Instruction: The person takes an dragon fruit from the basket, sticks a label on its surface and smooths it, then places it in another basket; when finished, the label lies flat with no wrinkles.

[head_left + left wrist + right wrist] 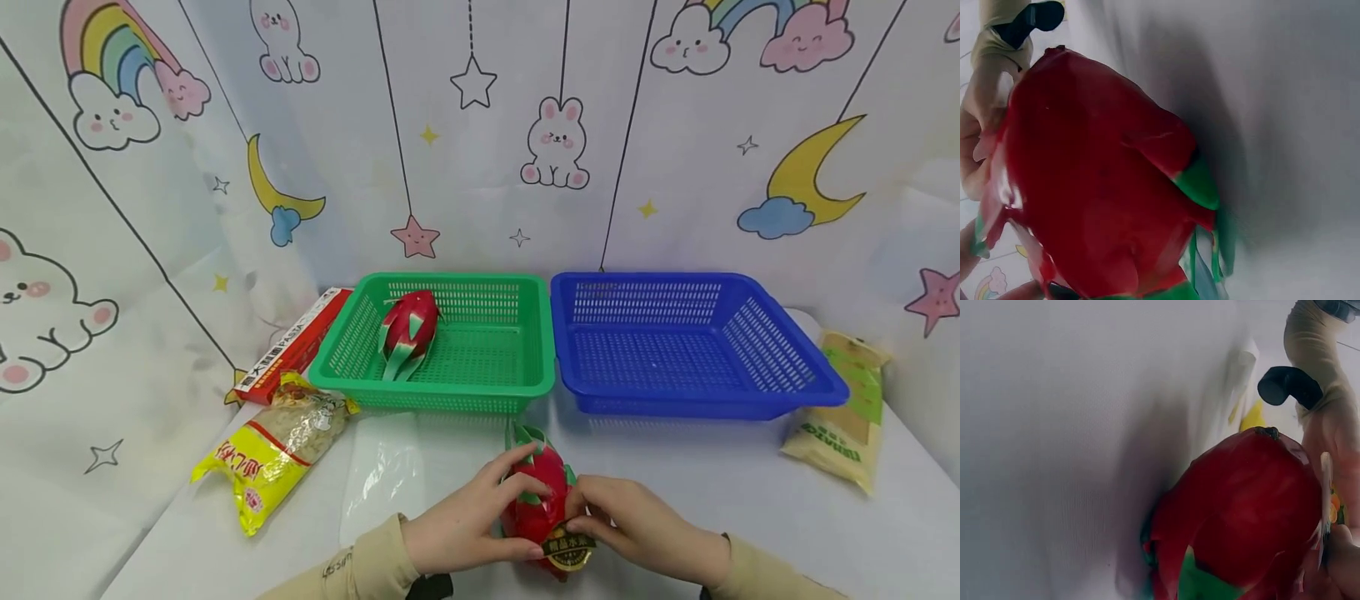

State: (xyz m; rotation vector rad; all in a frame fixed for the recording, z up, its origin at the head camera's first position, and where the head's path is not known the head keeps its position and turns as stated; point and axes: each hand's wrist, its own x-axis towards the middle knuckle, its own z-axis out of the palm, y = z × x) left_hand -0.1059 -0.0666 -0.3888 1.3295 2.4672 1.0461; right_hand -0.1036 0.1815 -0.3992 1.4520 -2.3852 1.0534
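A red dragon fruit with green-tipped scales lies on the table in front of the baskets, its red skin filling much of both wrist views. My left hand grips it from the left, fingers over the top and thumb low near the label. A black and gold label sits at the fruit's near end, and my right hand pinches its edge between thumb and fingers. From the right wrist, the label appears edge-on beside the fruit; how much of it sticks to the skin I cannot tell.
Behind stand a green basket with another dragon fruit inside, and a blue basket. At left are a yellow food bag, a red box and a pale glossy sheet. A beige-green packet lies right.
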